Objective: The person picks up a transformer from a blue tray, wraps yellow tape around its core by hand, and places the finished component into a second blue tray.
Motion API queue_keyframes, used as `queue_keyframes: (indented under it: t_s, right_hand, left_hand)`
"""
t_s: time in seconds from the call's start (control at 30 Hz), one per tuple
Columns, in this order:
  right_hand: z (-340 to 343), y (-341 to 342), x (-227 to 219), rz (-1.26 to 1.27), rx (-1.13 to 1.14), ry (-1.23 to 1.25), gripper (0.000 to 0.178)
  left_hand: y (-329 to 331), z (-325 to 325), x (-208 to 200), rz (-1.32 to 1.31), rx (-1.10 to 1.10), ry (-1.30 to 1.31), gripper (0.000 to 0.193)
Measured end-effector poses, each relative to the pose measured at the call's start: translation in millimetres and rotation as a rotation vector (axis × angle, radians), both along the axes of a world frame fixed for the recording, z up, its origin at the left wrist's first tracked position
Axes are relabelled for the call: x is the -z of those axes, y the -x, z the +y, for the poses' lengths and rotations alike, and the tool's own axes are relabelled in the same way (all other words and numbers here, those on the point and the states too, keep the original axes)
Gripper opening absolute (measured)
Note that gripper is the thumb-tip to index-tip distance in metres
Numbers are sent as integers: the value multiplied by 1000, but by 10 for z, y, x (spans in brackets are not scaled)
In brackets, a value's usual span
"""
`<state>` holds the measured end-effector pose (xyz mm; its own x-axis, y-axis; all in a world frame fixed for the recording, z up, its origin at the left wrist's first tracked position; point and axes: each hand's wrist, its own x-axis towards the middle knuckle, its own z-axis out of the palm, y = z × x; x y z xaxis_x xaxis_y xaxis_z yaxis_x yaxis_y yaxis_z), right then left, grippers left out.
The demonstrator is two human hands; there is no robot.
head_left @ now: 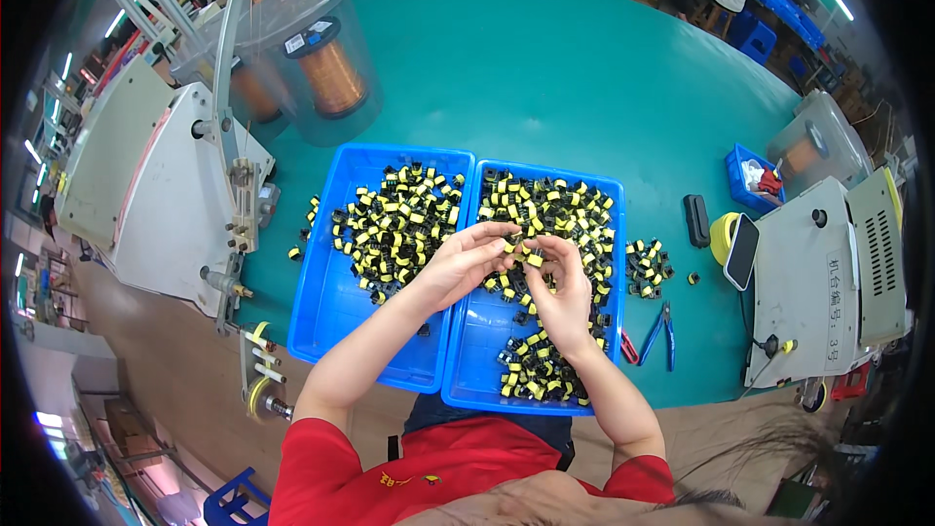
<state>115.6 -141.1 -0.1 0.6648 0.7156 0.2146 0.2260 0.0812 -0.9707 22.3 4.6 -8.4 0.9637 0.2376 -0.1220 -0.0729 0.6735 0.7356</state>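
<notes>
My left hand (469,261) and my right hand (563,294) come together above the right blue tray (477,356). Between the left fingertips is a small black coil bobbin (509,246) wrapped in yellow tape. The right thumb and fingers pinch another yellow-taped coil bobbin (535,259) close beside it; fingers partly cover both. Many similar bobbins (545,203) fill the far part of that tray, with another heap (536,370) at its near end. The left blue tray (310,307) stands alongside, holding a large pile of the same bobbins (404,224).
Loose bobbins (645,268) lie right of the trays, near blue-handled pliers (669,336), red snips (628,347) and a black case (695,221). Machines flank the table, left (180,195) and right (808,273). A phone (742,251) leans there. Copper wire spools (331,73) stand far left.
</notes>
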Motion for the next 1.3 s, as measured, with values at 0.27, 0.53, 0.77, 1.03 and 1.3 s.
queue_keyframes:
  t_s: [0.27,0.53,0.77,1.03,1.3]
  right_hand:
    - [7,-3,13,-84,25,-22,38]
    - [27,-9,-22,-378,65,-37,34]
    - [27,30,-31,-418,64,18,38]
    - [3,2,234,-798,-119,321,30]
    - [-48,298,365,-1253,-235,620,52]
  left_hand:
    - [-13,-15,5,-5,-7,-73,35]
    - [-30,-32,88,-3,63,63,30]
    - [-24,-104,35,118,-24,-340,31]
    - [17,118,-36,20,-96,-76,30]
    - [213,720,-9,422,-897,-1671,19]
